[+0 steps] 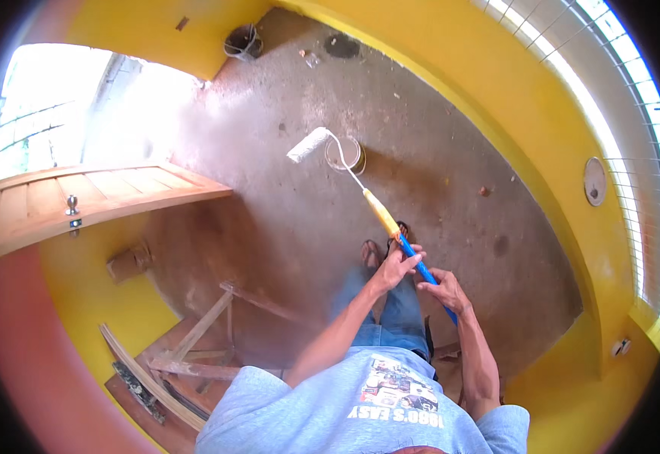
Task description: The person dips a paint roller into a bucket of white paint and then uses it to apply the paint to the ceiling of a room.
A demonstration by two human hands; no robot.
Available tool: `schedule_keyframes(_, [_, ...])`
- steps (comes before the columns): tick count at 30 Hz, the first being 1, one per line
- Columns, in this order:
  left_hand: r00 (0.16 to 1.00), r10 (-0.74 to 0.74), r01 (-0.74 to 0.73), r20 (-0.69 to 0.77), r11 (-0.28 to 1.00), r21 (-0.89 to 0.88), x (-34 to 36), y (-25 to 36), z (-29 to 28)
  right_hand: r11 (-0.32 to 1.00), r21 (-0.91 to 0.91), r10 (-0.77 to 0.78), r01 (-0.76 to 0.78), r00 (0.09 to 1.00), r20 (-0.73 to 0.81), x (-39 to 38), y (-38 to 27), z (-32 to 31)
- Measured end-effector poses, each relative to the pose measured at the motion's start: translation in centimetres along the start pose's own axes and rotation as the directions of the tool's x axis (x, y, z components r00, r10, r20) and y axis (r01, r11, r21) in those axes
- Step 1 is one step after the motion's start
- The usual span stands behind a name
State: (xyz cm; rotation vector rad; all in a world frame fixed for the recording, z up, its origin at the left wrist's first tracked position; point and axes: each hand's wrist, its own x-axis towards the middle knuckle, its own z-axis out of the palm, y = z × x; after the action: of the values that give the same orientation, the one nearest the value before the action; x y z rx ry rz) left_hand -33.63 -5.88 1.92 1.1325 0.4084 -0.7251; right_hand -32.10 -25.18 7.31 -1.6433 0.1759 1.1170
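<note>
A paint roller (380,213) extends forward from my body, with a white fluffy sleeve, a bent white wire frame and a yellow handle joined to a blue pole (415,259). My left hand (396,268) grips the pole just below the yellow handle. Lower down, my right hand (445,290) is closed on the same pole, fingers bent against it. Beyond my feet, an open paint can (357,157) with a pale inside stands on the floor. The roller's frame crosses over the can, and its sleeve appears just left of the rim.
Yellow walls (527,113) surround the grey concrete floor (451,151). A wooden door (95,193) stands open at left. Nearer lie a wooden frame (201,325) and long wood strips (148,378). A dark bucket (244,43) sits by the far wall; a barred window lines the right.
</note>
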Motion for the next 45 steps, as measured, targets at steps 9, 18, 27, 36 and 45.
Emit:
schedule_keyframes(9, [0.925, 0.364, -0.378, -0.107, 0.906, -0.188, -4.6, 11.3, 1.8, 0.880, -0.463, -0.270, 0.103, 0.911, -0.311, -14.1, -3.4, -0.5])
schedule_keyframes(18, [0.754, 0.619, -0.623, -0.219, 0.780, 0.056, -9.5, 18.0, 5.7, 0.733, -0.601, -0.499, 0.318, 0.852, -0.158, -19.8, -4.5, -7.4])
schedule_keyframes(27, [0.632, 0.682, -0.656, -0.368, 0.724, 0.214, -13.2, 18.6, 15.8, 0.691, -0.531, -0.489, 0.491, 0.858, 0.157, -20.0, -0.5, -16.9])
schedule_keyframes(36, [0.458, 0.691, -0.350, -0.560, 0.719, 0.600, -23.6, 20.2, 21.0, 0.572, -0.445, -0.694, 0.689, 0.696, 0.187, -21.5, -3.8, -14.4])
schedule_keyframes(45, [-0.097, 0.594, -0.327, -0.799, 0.739, 0.589, -34.6, -11.9, 14.1, 0.316, -0.066, -0.926, 0.946, 0.323, 0.194, -24.4, -14.4, -8.9])
